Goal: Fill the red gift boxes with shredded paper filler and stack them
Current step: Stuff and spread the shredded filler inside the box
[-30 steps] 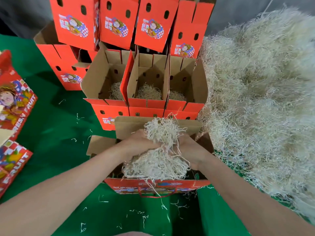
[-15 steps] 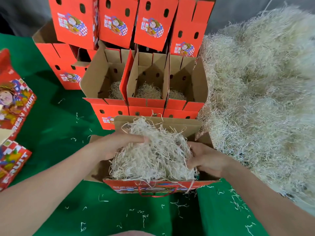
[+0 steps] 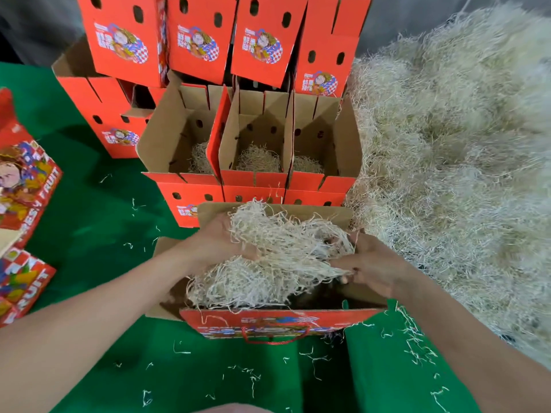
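Head view: the open box (image 3: 277,321) stands nearest the person. Its long axis runs left to right, with the red printed front wall toward the camera and plain brown flaps splayed outward. Over its mouth hangs the wad of filler (image 3: 283,257), stretched along that same axis between both hands. The left hand (image 3: 214,242) is above the box's far left corner, fingers curled into the strands and gripping them. The right hand (image 3: 372,263) is above the right end, fingers pinched on the drawn-out tail of the wad. The bulk of the wad sits over the box's left half, so dark interior shows at the right end, just below the right hand. That hand looks the nearer one to tuck filler there, and I judge the coming move to be a press down and a spread rightward.

The filler is thin, pale, crinkled paper, tangled and shedding. A red cord handle (image 3: 272,341) loops from the box's front wall. Right of the box rises the loose heap (image 3: 447,159) of the same shreds. Just behind it stand three boxes (image 3: 253,180), open, each with a small nest of filler, and upper boxes (image 3: 196,40) are stacked on them. Left of the box, well apart, lie flat cartons (image 3: 26,180); under it is green cloth (image 3: 104,204) flecked with stray strands
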